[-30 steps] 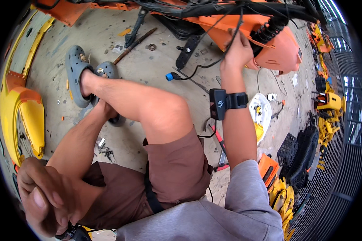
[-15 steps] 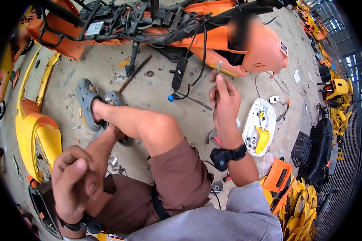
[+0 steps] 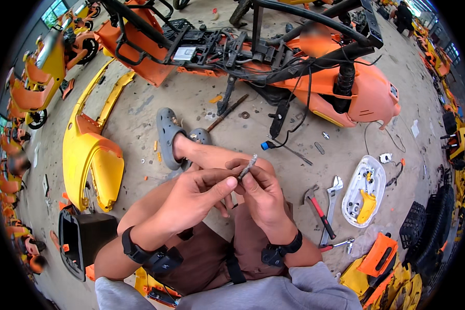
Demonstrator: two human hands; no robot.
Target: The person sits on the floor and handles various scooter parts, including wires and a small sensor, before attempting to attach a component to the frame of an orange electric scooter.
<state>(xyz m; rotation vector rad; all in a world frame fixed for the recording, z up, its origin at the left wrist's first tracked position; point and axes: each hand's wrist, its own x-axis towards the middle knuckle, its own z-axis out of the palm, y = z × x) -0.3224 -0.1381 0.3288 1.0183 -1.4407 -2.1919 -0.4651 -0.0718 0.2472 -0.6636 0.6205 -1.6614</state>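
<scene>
In front of my bent knee, my left hand (image 3: 204, 190) and my right hand (image 3: 266, 201) meet around a thin, short, silvery-grey piece (image 3: 251, 164) that looks twisted. Its pale tip sticks up past the fingers. My right thumb and forefinger pinch it, and my left thumb and fingers close on its lower end, which is mostly hidden. Whether it is wire, foil or a small rod cannot be made out. A stripped scooter frame (image 3: 232, 57) with an orange front cover (image 3: 369, 93) lies across the floor beyond my legs.
On the right lie a red-handled hammer (image 3: 321, 214), an adjustable wrench (image 3: 332, 199) and a white tray (image 3: 350, 207) of small parts. A yellow body panel (image 3: 80, 155) and a black bin (image 3: 90, 232) are at the left. A blue-ended cable (image 3: 267, 145) trails from the frame.
My right hand has come down and left from its raised place with the grey piece. My left hand has moved up and right to meet it. The view has shifted.
</scene>
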